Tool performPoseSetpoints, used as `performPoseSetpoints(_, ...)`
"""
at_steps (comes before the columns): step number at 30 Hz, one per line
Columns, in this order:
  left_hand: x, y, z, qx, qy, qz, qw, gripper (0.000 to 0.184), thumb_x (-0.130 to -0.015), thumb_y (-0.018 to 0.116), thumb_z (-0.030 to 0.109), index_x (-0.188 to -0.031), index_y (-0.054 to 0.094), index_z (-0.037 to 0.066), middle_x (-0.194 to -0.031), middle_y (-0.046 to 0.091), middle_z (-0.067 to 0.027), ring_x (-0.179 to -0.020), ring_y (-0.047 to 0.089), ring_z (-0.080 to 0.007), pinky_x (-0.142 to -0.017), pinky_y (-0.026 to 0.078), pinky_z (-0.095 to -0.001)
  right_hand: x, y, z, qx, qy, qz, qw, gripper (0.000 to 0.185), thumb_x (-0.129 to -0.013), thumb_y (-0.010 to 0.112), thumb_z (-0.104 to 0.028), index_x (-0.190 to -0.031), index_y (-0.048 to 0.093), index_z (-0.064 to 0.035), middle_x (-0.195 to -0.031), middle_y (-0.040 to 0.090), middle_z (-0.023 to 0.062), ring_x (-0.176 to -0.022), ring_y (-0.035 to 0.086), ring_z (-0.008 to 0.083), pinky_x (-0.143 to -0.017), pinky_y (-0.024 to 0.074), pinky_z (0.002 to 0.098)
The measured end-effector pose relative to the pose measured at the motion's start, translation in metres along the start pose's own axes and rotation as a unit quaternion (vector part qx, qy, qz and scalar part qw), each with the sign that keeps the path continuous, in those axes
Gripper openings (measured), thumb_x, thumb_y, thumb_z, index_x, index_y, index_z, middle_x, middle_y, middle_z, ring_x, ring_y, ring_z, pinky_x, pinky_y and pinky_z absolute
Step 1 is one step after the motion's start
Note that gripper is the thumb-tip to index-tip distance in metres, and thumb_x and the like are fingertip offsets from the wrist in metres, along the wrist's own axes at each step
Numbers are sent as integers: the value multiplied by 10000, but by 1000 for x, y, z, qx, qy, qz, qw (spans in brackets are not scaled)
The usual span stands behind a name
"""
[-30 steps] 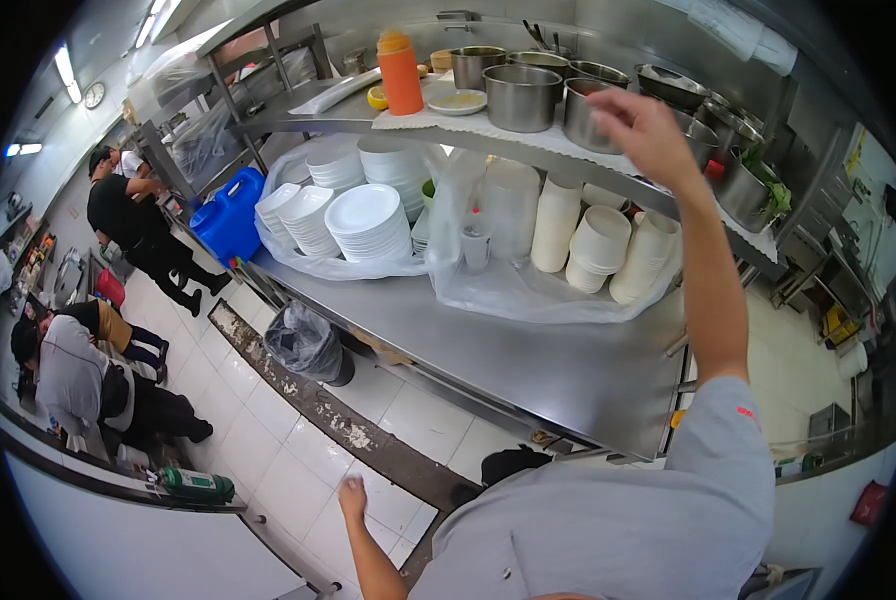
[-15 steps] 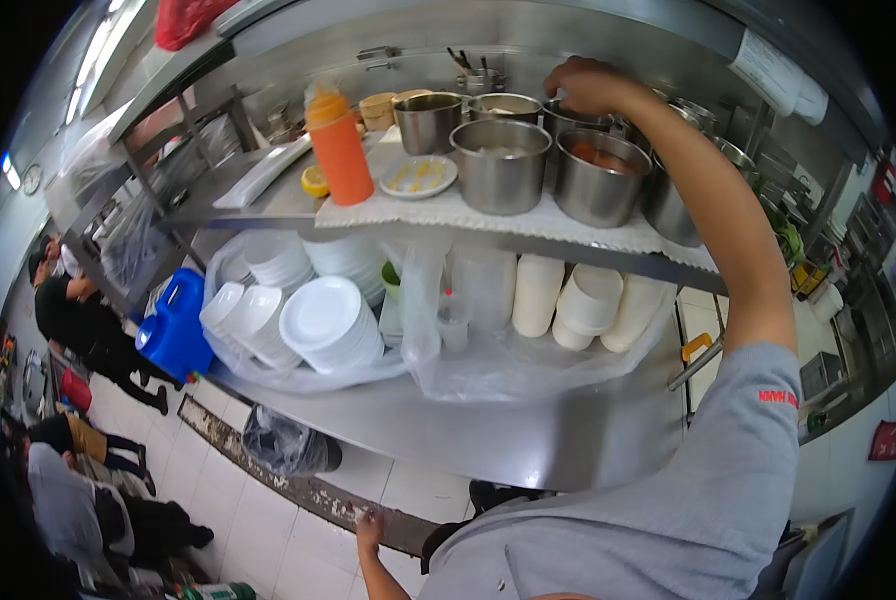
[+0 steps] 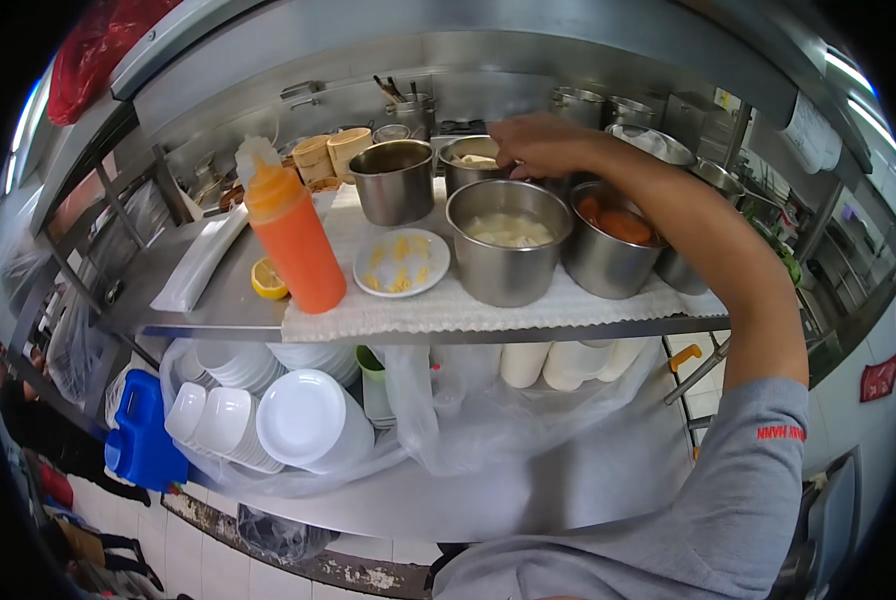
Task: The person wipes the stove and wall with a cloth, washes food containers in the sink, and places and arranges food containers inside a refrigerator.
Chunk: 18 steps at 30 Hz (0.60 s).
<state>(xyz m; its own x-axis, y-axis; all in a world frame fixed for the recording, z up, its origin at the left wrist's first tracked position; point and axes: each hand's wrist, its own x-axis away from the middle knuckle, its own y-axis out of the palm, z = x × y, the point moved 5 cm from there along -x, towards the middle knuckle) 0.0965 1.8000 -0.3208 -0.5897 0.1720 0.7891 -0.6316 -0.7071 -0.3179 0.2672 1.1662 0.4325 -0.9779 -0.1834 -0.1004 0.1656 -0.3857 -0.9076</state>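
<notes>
My right hand (image 3: 533, 145) is at the back row of steel pots, knuckles up and fingers curled downward. It sits by the right rim of a back pot with pale contents (image 3: 471, 160); whether the fingertips hold anything is hidden. In front stands a larger steel pot of whitish pieces in liquid (image 3: 508, 232). Beneath my forearm is a pot with orange-red pieces (image 3: 620, 222). Left of these are a dark-looking steel pot (image 3: 393, 190) and a white plate with yellow bits (image 3: 401, 263). My left hand is out of view.
An orange squeeze bottle (image 3: 293, 240) and a cut lemon (image 3: 267, 279) stand on the shelf's left part. Below are stacked white plates (image 3: 303, 420), bowls (image 3: 226, 420) and a blue jug (image 3: 148, 430). A metal hood edge (image 3: 468, 20) runs overhead. Other people are at far left.
The view has moved closer to the pots and tilted. My right hand has shifted from the back pots on the right toward the pale-filled back pot. My left hand has left the view.
</notes>
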Motion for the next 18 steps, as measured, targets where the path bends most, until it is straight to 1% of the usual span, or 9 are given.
performPoseSetpoints(1,-4,-10,13,-29,37,0,999,388,-921,569,313,-1199,591,43,-1041,633,-197,-883,616,-307,-740,485,-422,0,-2,-1,-9,-9,-6,1000,186,-768,727,-194,-906,677,-81,-927,553,93,-984,564,297,-793,462,433)
performPoseSetpoints(4,-4,-43,59,-107,163,12,981,387,-934,551,321,-1217,597,62,-1108,629,-217,-948,615,-334,-790,485,-447,0,1,-1,-34,-23,-14,999,178,-777,718,-194,-891,653,-74,-911,535,89,-960,569,295,-765,461,443)
performPoseSetpoints(7,8,-80,114,-149,282,28,948,387,-946,533,328,-1235,604,82,-1175,624,-237,-1014,614,-362,-841,485,-472,-1,5,-1,-58,-1,-28,998,187,-777,713,-167,-918,642,-68,-944,551,88,-951,581,298,-768,471,439)
performPoseSetpoints(10,37,-108,186,-107,311,-20,944,376,-957,514,326,-1196,604,49,-1108,645,-234,-1037,601,-398,-906,464,-432,4,-1,0,-70,23,-5,997,204,-792,709,-181,-957,651,-75,-979,576,89,-978,595,297,-802,487,433)
performPoseSetpoints(11,50,-112,206,-111,314,-24,942,376,-957,514,326,-1196,604,49,-1108,645,-234,-1037,601,-398,-906,464,-432,5,-4,4,-69,30,-7,997,204,-792,709,-181,-957,651,-75,-979,576,89,-978,595,297,-802,487,433)
performPoseSetpoints(13,75,-118,241,-191,296,3,936,360,-951,530,317,-1198,608,67,-1028,668,-207,-989,621,-358,-863,477,-417,18,-24,15,-42,115,86,989,184,-792,672,-137,-957,634,-64,-985,590,111,-977,592,304,-823,471,431)
performPoseSetpoints(14,83,-118,252,-211,287,-1,934,360,-950,532,317,-1197,608,67,-1024,669,-204,-984,622,-351,-859,477,-414,29,-32,18,-41,133,81,987,184,-792,672,-137,-957,634,-64,-985,590,111,-977,592,304,-823,471,431)
performPoseSetpoints(16,97,-106,271,-225,283,-46,931,358,-948,537,318,-1195,608,68,-1016,669,-198,-973,622,-338,-851,477,-409,54,-59,23,-16,249,45,967,167,-831,628,-151,-969,630,-57,-953,596,121,-972,591,316,-835,465,435)
performPoseSetpoints(18,111,-94,283,-225,281,-101,927,357,-945,541,319,-1193,608,70,-1008,670,-192,-963,622,-325,-842,478,-403,87,-73,12,-32,273,29,961,171,-849,608,-157,-984,635,-56,-966,606,124,-973,594,311,-828,466,424)
